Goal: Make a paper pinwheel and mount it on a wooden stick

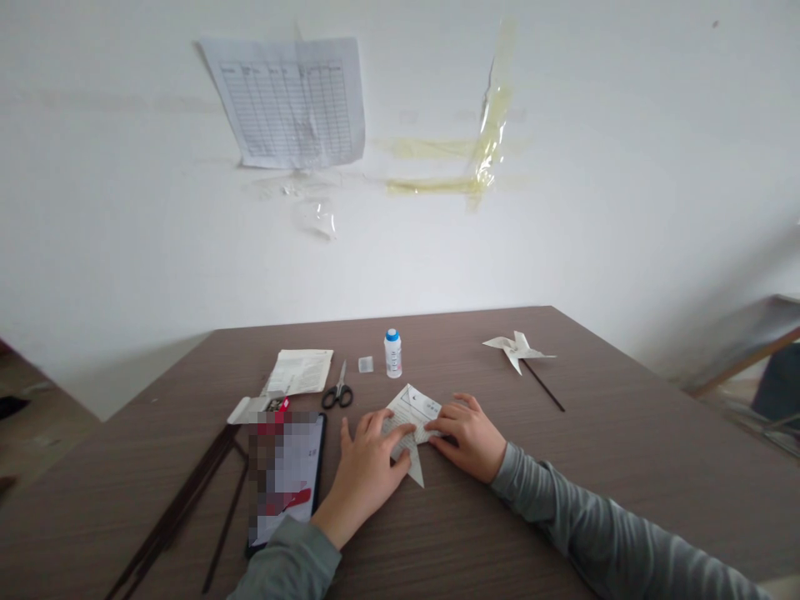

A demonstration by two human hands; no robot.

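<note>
Head view: folded white printed paper piece (413, 417) is pressed flat by left hand (368, 475) and right hand (470, 437), fingers spread; fold step, crease needs firming next

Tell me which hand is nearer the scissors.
Left. The left hand lies just below and right of the scissors; the right hand sits farther right, beyond the folded paper.

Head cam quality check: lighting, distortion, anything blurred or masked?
Head view: soft, even light, only faint shadows under the left hand and right hand on the folded paper; wide-angle bend stretches the table edges and corners; tablet screen is pixelated out; wall sheet print too small to read; no strong glare.
</note>
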